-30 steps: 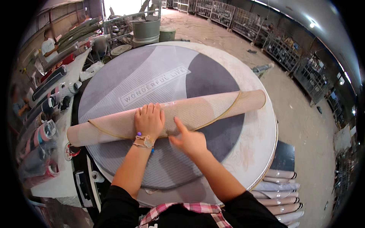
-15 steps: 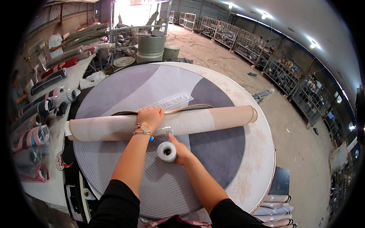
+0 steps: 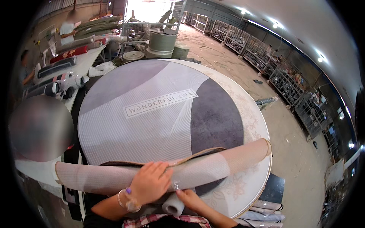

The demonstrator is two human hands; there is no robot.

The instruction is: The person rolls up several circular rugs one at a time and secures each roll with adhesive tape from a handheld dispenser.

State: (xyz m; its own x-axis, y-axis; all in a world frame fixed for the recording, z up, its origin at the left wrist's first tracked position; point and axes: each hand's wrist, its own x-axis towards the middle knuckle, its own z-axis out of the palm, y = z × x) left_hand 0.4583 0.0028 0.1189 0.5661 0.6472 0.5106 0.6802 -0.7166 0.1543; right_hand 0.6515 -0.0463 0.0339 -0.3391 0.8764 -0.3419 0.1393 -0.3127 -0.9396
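Note:
A long rolled-up rug (image 3: pixel 205 167), pale pink and beige with a brown bound edge, lies crosswise at the near side of a round grey patterned rug (image 3: pixel 152 133). On top of the roll my left hand (image 3: pixel 154 182) rests with its fingers stretched out. Just in front of the roll my right hand (image 3: pixel 189 199) grips a roll of clear tape (image 3: pixel 174 206), thumb near the tape's upper end. A shiny strip of tape shows on the rolled rug between my hands. The right hand's lower fingers are hidden.
Beneath the grey rug lies a larger cream round rug (image 3: pixel 256 133). Several rolled rugs (image 3: pixel 262 214) are stacked low at the near right. A white table (image 3: pixel 89 60) holds wrapped rolls at left, with two people beside it. A blurred patch covers its near part. Wire cages (image 3: pixel 247 47) line the far right.
The rolled rug has come nearer to my body, with both hands on or beside it. The tape roll has moved close against my front. The grey rug's printed label is now uncovered.

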